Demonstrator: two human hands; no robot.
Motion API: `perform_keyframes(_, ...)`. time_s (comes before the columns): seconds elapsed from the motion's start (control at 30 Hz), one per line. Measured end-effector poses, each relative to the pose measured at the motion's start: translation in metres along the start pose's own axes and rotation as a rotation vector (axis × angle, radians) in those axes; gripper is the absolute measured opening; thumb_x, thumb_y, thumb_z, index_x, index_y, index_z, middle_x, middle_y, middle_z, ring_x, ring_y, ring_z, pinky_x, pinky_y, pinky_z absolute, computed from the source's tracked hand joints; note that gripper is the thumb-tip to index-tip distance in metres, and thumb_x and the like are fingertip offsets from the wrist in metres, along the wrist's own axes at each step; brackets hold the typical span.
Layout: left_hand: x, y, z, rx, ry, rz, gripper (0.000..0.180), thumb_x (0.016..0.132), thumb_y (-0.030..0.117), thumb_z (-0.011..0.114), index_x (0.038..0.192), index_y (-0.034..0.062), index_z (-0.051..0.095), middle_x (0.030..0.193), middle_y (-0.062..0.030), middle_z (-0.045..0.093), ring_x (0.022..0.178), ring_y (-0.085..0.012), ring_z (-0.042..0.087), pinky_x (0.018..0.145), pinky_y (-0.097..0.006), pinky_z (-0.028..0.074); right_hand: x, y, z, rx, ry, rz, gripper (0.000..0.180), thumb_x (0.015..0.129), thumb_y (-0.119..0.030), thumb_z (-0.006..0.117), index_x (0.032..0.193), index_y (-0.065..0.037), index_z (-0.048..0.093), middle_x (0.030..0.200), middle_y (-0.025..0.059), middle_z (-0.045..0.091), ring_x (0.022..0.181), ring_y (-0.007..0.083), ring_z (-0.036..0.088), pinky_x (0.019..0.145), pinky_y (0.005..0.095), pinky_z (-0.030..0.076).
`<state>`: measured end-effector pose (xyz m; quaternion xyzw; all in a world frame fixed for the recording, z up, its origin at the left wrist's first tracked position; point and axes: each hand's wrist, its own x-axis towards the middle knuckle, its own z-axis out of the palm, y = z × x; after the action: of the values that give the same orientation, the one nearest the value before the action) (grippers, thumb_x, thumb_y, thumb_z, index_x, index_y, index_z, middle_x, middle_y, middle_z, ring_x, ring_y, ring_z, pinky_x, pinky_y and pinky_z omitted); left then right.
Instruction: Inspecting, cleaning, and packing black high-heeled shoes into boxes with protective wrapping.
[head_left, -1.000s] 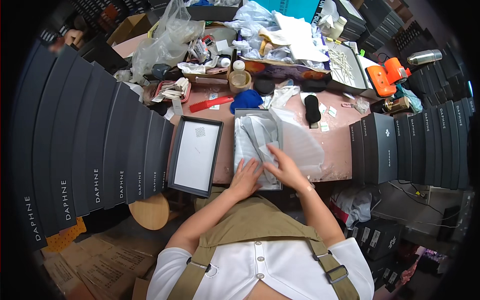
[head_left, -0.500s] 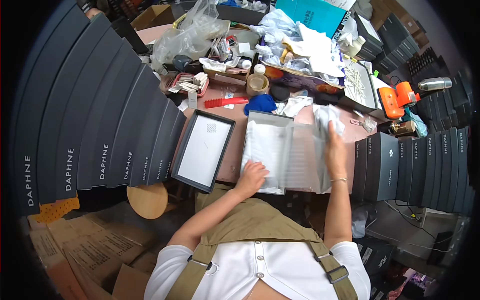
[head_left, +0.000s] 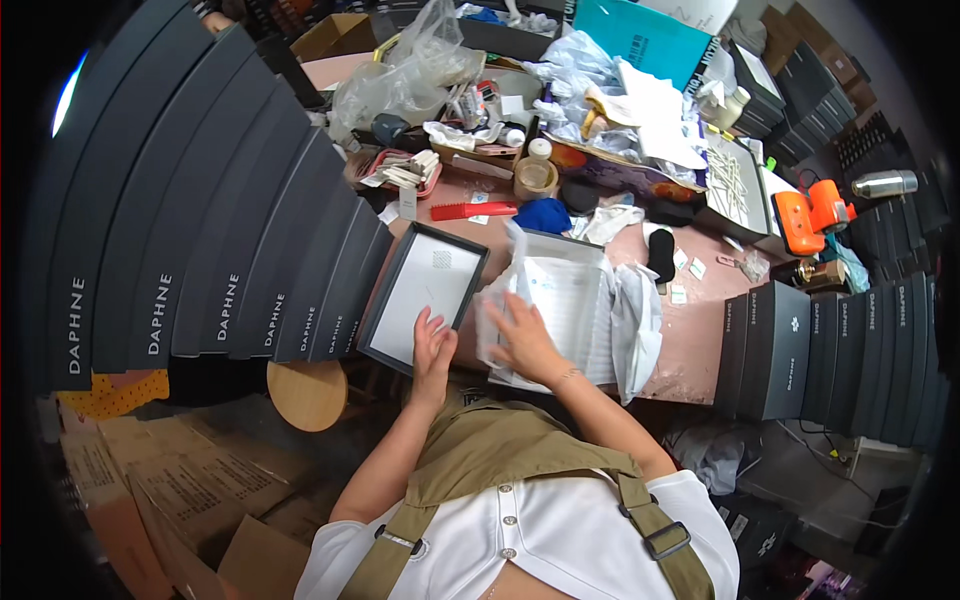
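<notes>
A dark shallow box point(head_left: 597, 245) lies open in front of me, with white and translucent wrapping sheet point(head_left: 565, 300) inside. White tissue paper point(head_left: 637, 330) hangs over its right side, and a thin translucent sheet point(head_left: 492, 320) stands up along its left side. My right hand point(head_left: 527, 345) is at that left side, fingers spread against or just over the thin sheet; contact is hard to judge. Left of it, my left hand point(head_left: 433, 350) is raised with fingers apart, over the near right edge of a dark-rimmed, white-lined box lid point(head_left: 410, 305).
Tall stacks of dark shoe boxes point(head_left: 190, 220) rise at left, with more boxes point(head_left: 775, 345) at right. Behind lie a red comb point(head_left: 473, 211), a blue cloth point(head_left: 542, 216), tape rolls point(head_left: 536, 178), a black oval item point(head_left: 661, 253) and an orange device point(head_left: 800, 220). A round wooden stool point(head_left: 307, 395) stands below left.
My right hand has swung from the box's right side to its left. My left hand has moved off the box contents toward the lid. Tissue now drapes at right, and the black oval item shows.
</notes>
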<state>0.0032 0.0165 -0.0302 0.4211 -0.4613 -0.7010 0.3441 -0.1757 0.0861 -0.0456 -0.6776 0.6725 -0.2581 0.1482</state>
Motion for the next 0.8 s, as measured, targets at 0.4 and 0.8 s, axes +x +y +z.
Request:
perform_keyframes(0.4, 0.071, -0.03, -0.017, 0.079, 0.063, -0.139, 0.026, 0.095, 0.023, 0.055, 0.094, -0.0009, 0.064, 0.078, 0.0007, 0.06, 0.069, -0.0053, 0.051, 0.062, -0.022, 0.042, -0.036, 0.027, 0.036, 0.041, -0.053, 0.518, 0.079, 0.077, -0.023, 0.069, 0.141, -0.001, 0.028, 0.12, 0.0205, 0.048, 0.111, 0.0386, 0.049, 0.087, 0.044, 0.046)
perform_keyframes(0.8, 0.077, -0.02, -0.067, 0.432, 0.274, 0.038, 0.026, 0.093, 0.025, 0.058, 0.094, -0.0003, 0.064, 0.075, -0.0002, 0.054, 0.067, -0.0095, 0.048, 0.059, -0.026, 0.038, -0.021, 0.035, 0.024, 0.113, -0.023, 0.76, 0.079, 0.079, -0.022, 0.068, 0.141, 0.001, 0.024, 0.128, 0.0219, 0.043, 0.109, 0.0397, 0.051, 0.085, 0.0502, 0.046)
